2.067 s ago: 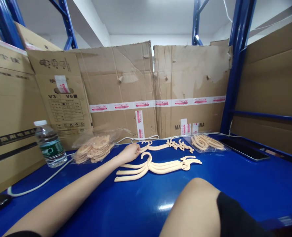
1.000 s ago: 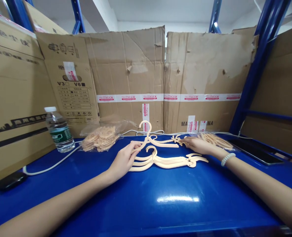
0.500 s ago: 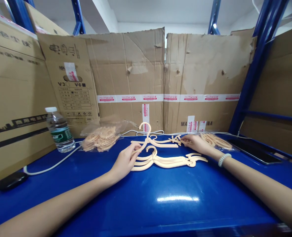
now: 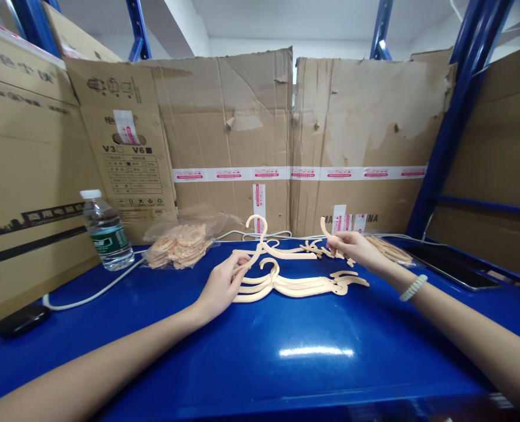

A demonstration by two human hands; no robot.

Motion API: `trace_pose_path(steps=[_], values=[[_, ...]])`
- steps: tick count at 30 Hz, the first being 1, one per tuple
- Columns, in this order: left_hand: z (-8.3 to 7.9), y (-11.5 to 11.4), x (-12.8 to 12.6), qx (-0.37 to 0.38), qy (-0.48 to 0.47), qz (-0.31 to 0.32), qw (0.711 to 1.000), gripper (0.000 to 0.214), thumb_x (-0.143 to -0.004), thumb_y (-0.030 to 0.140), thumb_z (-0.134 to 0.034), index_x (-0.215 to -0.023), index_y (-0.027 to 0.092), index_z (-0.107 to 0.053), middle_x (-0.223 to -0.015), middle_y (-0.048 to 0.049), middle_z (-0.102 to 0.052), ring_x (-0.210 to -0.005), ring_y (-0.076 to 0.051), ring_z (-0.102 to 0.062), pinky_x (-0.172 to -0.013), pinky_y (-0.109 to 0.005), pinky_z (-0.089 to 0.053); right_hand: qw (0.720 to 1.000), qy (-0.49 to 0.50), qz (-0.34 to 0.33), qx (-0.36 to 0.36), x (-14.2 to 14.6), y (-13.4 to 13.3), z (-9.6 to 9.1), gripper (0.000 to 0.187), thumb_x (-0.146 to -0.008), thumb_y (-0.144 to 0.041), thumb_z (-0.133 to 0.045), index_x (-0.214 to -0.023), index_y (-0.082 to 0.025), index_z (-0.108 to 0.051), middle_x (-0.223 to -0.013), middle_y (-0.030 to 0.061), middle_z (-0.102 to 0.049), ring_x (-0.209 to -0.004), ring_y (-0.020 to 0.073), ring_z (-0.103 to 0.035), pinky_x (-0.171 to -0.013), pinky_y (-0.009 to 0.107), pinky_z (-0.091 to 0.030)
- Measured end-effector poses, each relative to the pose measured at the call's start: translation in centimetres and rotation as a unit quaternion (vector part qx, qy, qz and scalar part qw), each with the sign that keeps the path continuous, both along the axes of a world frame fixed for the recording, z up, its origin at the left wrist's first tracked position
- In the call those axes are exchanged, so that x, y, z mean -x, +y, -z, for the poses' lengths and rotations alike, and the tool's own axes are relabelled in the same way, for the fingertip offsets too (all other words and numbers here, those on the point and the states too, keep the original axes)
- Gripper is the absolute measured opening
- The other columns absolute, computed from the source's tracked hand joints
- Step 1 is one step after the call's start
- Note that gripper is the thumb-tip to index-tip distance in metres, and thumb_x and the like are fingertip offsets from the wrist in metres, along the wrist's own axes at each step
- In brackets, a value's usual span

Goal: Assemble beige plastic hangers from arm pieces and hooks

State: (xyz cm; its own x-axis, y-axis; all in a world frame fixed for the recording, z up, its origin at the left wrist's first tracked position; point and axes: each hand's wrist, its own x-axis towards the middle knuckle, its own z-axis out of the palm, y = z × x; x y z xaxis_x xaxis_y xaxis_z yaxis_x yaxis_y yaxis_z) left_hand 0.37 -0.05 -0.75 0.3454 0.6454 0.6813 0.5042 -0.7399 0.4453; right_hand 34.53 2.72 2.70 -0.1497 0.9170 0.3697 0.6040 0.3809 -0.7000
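Pinched in my left hand (image 4: pixel 221 286) is one arm of a cream plastic hanger (image 4: pixel 288 254), its hook pointing up and its other arm reaching right. My right hand (image 4: pixel 350 249) is closed on a short curved cream hanger piece (image 4: pixel 326 228), raised above the pile of small loose pieces (image 4: pixel 313 245) at the back. Several cream hangers (image 4: pixel 301 286) lie stacked flat on the blue surface just in front, their left ends partly behind my left hand. A bundle of cream parts (image 4: pixel 391 251) in clear plastic lies behind my right wrist.
A water bottle (image 4: pixel 106 231) and a clear bag of cream parts (image 4: pixel 178 245) stand at the back left. A black mouse-like object (image 4: pixel 22 320) lies at far left, a dark phone (image 4: pixel 455 269) at right. White cables and cardboard panels (image 4: pixel 233 140) line the back of the blue table (image 4: pixel 242 363).
My right hand has lifted from the pile of loose pieces and now holds up a curved piece. My left hand keeps the hanger in nearly the same place.
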Motion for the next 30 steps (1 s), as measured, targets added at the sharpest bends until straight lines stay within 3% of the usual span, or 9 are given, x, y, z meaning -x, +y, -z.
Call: trace_pose_path(steps=[5, 8, 11, 16, 18, 20, 23, 26, 30], values=[[-0.2, -0.2, -0.1, 0.013, 0.000, 0.004, 1.000, 0.014, -0.090, 0.020, -0.045, -0.099, 0.020, -0.055, -0.094, -0.0040, -0.064, -0.084, -0.015, -0.062, -0.077, -0.029, -0.051, 0.999, 0.004, -0.019, 0.030, 1.6, -1.1, -0.1, 0.041, -0.078, -0.053, -0.054, -0.070, -0.014, -0.065, -0.065, 0.0034, -0.060, -0.051, 0.0095, -0.045, -0.044, 0.020, -0.030], [-0.2, -0.3, -0.1, 0.005, 0.004, 0.000, 1.000, 0.013, -0.090, 0.020, -0.045, -0.099, 0.020, -0.055, -0.093, -0.0036, -0.064, -0.083, -0.015, -0.061, -0.077, -0.029, -0.051, 0.995, 0.055, -0.042, 0.065, 2.2, -1.5, 0.0, 0.038, -0.081, -0.049, -0.053, -0.093, -0.015, -0.063, -0.069, 0.0029, -0.061, -0.048, 0.0075, -0.042, -0.042, 0.019, -0.028], [-0.1, -0.2, 0.0, 0.004, 0.007, -0.004, 1.000, 0.013, -0.090, 0.020, -0.045, -0.099, 0.020, -0.055, -0.093, -0.0035, -0.064, -0.083, -0.015, -0.061, -0.077, -0.028, -0.050, 0.987, 0.112, -0.059, 0.099, 2.6, -1.7, 0.2, 0.039, -0.081, -0.043, -0.053, -0.112, -0.019, -0.051, -0.064, -0.0016, -0.059, -0.042, 0.0055, -0.036, -0.039, 0.016, -0.024], [0.0, -0.2, 0.0, 0.015, 0.005, -0.002, 1.000, 0.014, -0.090, 0.020, -0.045, -0.100, 0.020, -0.055, -0.095, -0.0036, -0.064, -0.084, -0.015, -0.062, -0.077, -0.029, -0.051, 0.977, 0.167, -0.064, 0.118, 3.1, -1.6, 0.5, 0.036, -0.082, -0.054, -0.050, -0.089, -0.019, -0.047, -0.049, -0.0083, -0.047, -0.034, 0.0021, -0.022, -0.036, 0.014, -0.013], [0.0, -0.3, 0.0, 0.019, 0.002, -0.001, 1.000, 0.014, -0.090, 0.019, -0.045, -0.100, 0.020, -0.055, -0.095, -0.0036, -0.064, -0.085, -0.016, -0.062, -0.078, -0.029, -0.051, 0.970, 0.193, -0.076, 0.125, 3.2, -1.6, 0.7, 0.041, -0.079, -0.058, -0.055, -0.083, -0.018, -0.047, -0.052, -0.0066, -0.050, -0.035, 0.0017, -0.027, -0.035, 0.014, -0.017], [0.0, -0.3, 0.1, 0.018, 0.002, 0.000, 1.000, 0.014, -0.090, 0.019, -0.044, -0.100, 0.020, -0.054, -0.096, -0.0038, -0.064, -0.086, -0.016, -0.063, -0.078, -0.029, -0.051, 0.962, 0.225, -0.091, 0.128, 3.2, -1.5, 0.9, 0.041, -0.074, -0.054, -0.065, -0.080, -0.016, -0.050, -0.061, -0.0027, -0.057, -0.041, 0.0028, -0.038, -0.037, 0.015, -0.031], [0.0, -0.2, 0.1, 0.011, 0.002, 0.000, 1.000, 0.014, -0.090, 0.020, -0.045, -0.100, 0.020, -0.054, -0.096, -0.0041, -0.065, -0.087, -0.017, -0.063, -0.078, -0.030, -0.052, 0.949, 0.263, -0.099, 0.140, 3.0, -1.4, 1.0, 0.040, -0.065, -0.044, -0.078, -0.081, -0.015, -0.056, -0.071, 0.0004, -0.062, -0.050, 0.0061, -0.052, -0.056, 0.024, -0.053], [0.0, -0.2, 0.0, 0.012, -0.002, 0.002, 1.000, 0.014, -0.090, 0.020, -0.044, -0.100, 0.020, -0.054, -0.097, -0.0042, -0.064, -0.087, -0.017, -0.063, -0.078, -0.031, -0.053, 0.942, 0.276, -0.103, 0.161, 2.7, -1.3, 1.2, 0.036, -0.059, -0.033, -0.083, -0.080, -0.014, -0.061, -0.073, 0.0013, -0.064, -0.061, 0.0105, -0.062, -0.072, 0.030, -0.058], [0.0, -0.2, 0.0, 0.008, -0.002, 0.003, 1.000, 0.013, -0.090, 0.020, -0.045, -0.099, 0.020, -0.055, -0.095, -0.0038, -0.064, -0.085, -0.016, -0.063, -0.076, -0.029, -0.053, 0.941, 0.270, -0.093, 0.179, 2.8, -1.3, 1.4, 0.032, -0.055, -0.024, -0.085, -0.076, -0.014, -0.063, -0.074, 0.0014, -0.067, -0.065, 0.0125, -0.066, -0.072, 0.029, -0.060]])
